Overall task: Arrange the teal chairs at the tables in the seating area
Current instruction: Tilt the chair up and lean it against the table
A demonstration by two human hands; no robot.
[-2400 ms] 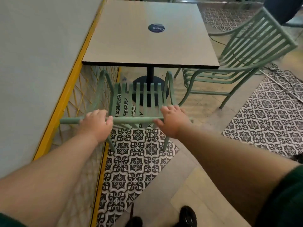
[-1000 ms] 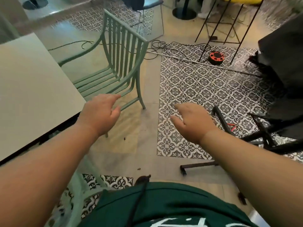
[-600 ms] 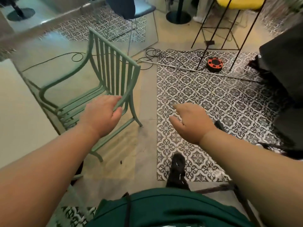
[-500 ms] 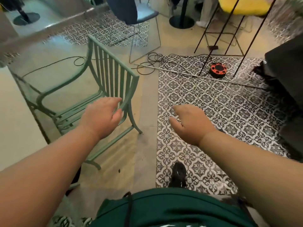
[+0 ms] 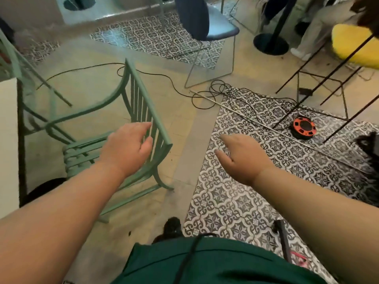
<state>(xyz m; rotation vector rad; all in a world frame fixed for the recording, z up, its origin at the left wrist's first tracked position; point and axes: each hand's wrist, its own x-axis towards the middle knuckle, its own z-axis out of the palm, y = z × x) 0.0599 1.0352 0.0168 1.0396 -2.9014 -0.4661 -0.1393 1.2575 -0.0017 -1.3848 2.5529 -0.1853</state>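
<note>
A teal slatted metal chair (image 5: 143, 99) stands left of centre, its seat toward the pale table (image 5: 8, 140) at the left edge and its backrest toward me. My left hand (image 5: 129, 144) hovers with curled, parted fingers just in front of the backrest's top rail, not gripping it. My right hand (image 5: 240, 156) is held out over the patterned tiles to the right of the chair, fingers loose and empty. Part of a second teal chair (image 5: 14, 64) shows at the far left.
Black cables (image 5: 205, 93) and an orange cable reel (image 5: 303, 128) lie on the floor beyond the chair. A dark blue chair (image 5: 205, 27) stands at the back, a yellow stool (image 5: 354, 46) and a seated person's legs at the back right. Thin black frame legs cross the tiles.
I let go of the first chair tucked at the table and turned right. The second teal chair has come closer, and my left hand now nears its backrest.
</note>
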